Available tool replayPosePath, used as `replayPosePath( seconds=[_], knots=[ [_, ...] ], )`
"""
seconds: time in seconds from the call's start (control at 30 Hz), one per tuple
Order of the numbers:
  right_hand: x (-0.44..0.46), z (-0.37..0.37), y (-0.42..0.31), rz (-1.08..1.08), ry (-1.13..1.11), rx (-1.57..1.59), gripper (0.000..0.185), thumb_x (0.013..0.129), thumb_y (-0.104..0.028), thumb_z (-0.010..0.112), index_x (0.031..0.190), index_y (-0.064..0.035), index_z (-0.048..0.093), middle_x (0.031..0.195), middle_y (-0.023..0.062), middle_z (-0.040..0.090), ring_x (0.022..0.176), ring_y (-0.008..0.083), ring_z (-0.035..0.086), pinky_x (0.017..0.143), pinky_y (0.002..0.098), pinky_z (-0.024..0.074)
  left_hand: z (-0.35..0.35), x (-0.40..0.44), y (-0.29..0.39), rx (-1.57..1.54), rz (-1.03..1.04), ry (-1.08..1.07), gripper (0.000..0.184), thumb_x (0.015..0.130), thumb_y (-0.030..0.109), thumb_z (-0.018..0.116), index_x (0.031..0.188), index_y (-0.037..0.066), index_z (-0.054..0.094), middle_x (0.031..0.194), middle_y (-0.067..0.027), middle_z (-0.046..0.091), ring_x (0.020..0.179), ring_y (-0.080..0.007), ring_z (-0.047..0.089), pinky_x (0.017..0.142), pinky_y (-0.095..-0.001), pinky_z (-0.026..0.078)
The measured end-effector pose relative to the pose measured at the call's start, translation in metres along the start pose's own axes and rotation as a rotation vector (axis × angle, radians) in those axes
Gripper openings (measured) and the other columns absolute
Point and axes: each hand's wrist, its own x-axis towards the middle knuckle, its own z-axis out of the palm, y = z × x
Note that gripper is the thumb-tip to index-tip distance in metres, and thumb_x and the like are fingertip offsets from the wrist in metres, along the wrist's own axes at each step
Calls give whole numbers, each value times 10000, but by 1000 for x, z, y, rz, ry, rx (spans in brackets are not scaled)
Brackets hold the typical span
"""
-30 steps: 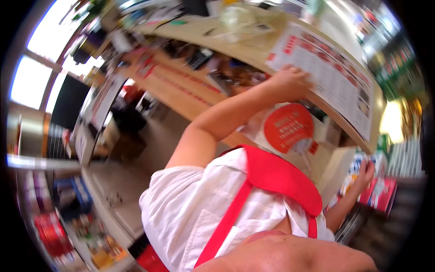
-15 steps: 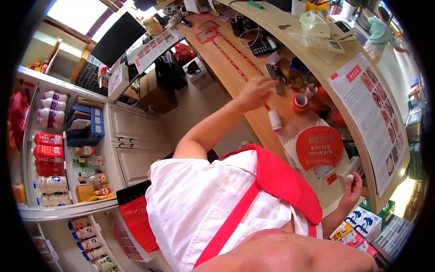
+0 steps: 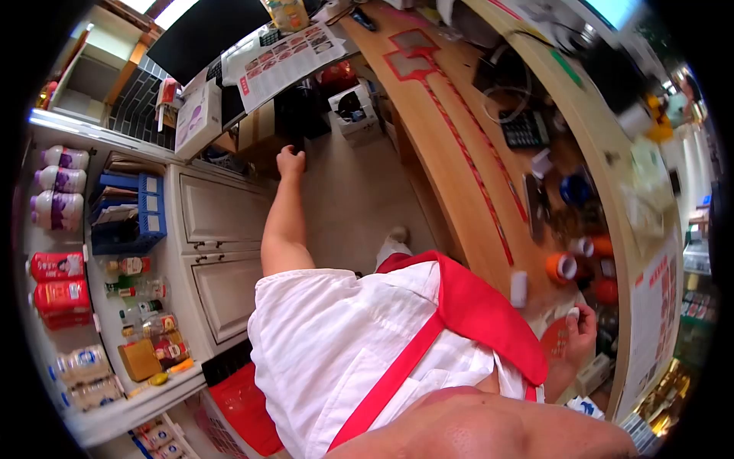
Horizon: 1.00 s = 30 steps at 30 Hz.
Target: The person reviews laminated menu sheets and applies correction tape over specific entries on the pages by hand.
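Note:
My left hand (image 3: pixel 290 162) hangs over the floor at the end of a stretched arm, near a cardboard box (image 3: pixel 257 131) under the side desk. Its fingers are loosely curled and a little apart, with nothing visible in them. Close to the counter's near end, my right hand (image 3: pixel 582 335) is bent up and pinches a small white object (image 3: pixel 573 311). What that object is cannot be made out. Behind this hand is a red round fan (image 3: pixel 552 336), partly covered. A small white bottle (image 3: pixel 519 289) and an orange container (image 3: pixel 562 268) are nearby on the wooden counter (image 3: pixel 459 206).
Two red fly swatters (image 3: pixel 413 65) with long patterned handles lie along the counter, near a calculator (image 3: pixel 525 128). Cabinets (image 3: pixel 222 210) and shelves with bottles (image 3: pixel 60 180) line the left side. A white bin (image 3: pixel 354 115) stands on the floor (image 3: pixel 348 203).
My left hand has left the counter and swung left over the floor. The view has turned, so the counter sits farther right. My right hand still pinches the small white object.

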Motion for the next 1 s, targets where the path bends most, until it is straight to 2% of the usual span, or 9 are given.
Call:
replayPosePath(
  seconds=[0.1, 0.23, 0.37, 0.43, 0.57, 0.6, 0.73, 0.93, 1.0],
  knots=[
    [45, 76, -36, -2, -74, -15, 297, 824, -71, 633, 1098, -14, 533, 958, 18, 543, 853, 99, 508, 754, 203, 398, 8, 94, -61, 39, -107, 67, 429, 699, 276, 648, 1054, 38, 618, 1008, -210, 621, 955, -356, 588, 839, -421, 474],
    [97, 146, -62, 117, -81, -32, 309, 807, -74, 646, 1091, -21, 536, 955, 5, 540, 850, 92, 501, 744, 207, 395, -4, 184, -99, -16, -265, 171, 399, 718, 278, 624, 1038, 40, 631, 983, -204, 637, 927, -360, 604, 830, -420, 479],
    [131, 186, -89, 240, -149, -108, 311, 806, -81, 648, 1089, -23, 534, 954, 5, 539, 863, 92, 504, 762, 207, 400, -2, 243, -122, 22, -290, 213, 355, 738, 283, 600, 1000, 52, 662, 990, -187, 650, 949, -330, 614, 841, -403, 474],
    [144, 201, -100, 325, -151, -129, 303, 809, -83, 645, 1084, -22, 535, 954, 5, 538, 869, 91, 505, 770, 208, 400, 4, 268, -132, 45, -292, 175, 402, 729, 319, 617, 1019, 43, 653, 1012, -191, 646, 967, -331, 609, 849, -400, 470],
    [158, 225, -114, 235, -173, -197, 293, 810, -80, 641, 1078, -18, 539, 952, 7, 539, 869, 89, 505, 778, 208, 398, 26, 305, -144, 26, -319, 169, 545, 692, 411, 671, 1060, 12, 625, 1054, -200, 634, 995, -337, 601, 861, -395, 466],
    [160, 228, -116, 229, -173, -209, 291, 811, -78, 639, 1077, -16, 540, 952, 8, 539, 868, 90, 506, 780, 208, 397, 28, 311, -143, 27, -356, 170, 620, 637, 439, 729, 1058, -1, 613, 1045, -198, 637, 988, -341, 603, 855, -398, 468],
    [164, 237, -127, 206, -163, -222, 290, 809, -59, 631, 1080, -9, 539, 957, 14, 541, 872, 96, 510, 789, 213, 400, 25, 321, -128, 3, -499, 147, 571, 590, 390, 783, 997, 22, 629, 994, -170, 652, 947, -329, 618, 840, -400, 480],
    [160, 235, -122, 245, -106, -252, 293, 809, -46, 624, 1086, -9, 537, 978, 24, 546, 894, 105, 516, 805, 224, 403, 19, 326, -110, -68, -571, 79, 399, 604, 251, 730, 946, 56, 666, 959, -158, 664, 908, -303, 638, 807, -378, 497],
    [157, 232, -119, 273, -85, -235, 290, 810, -44, 620, 1086, -10, 536, 983, 27, 548, 902, 106, 516, 810, 228, 402, 25, 336, -122, -24, -528, 61, 347, 620, 209, 687, 938, 69, 679, 963, -148, 667, 890, -300, 645, 804, -373, 498]
  ],
)
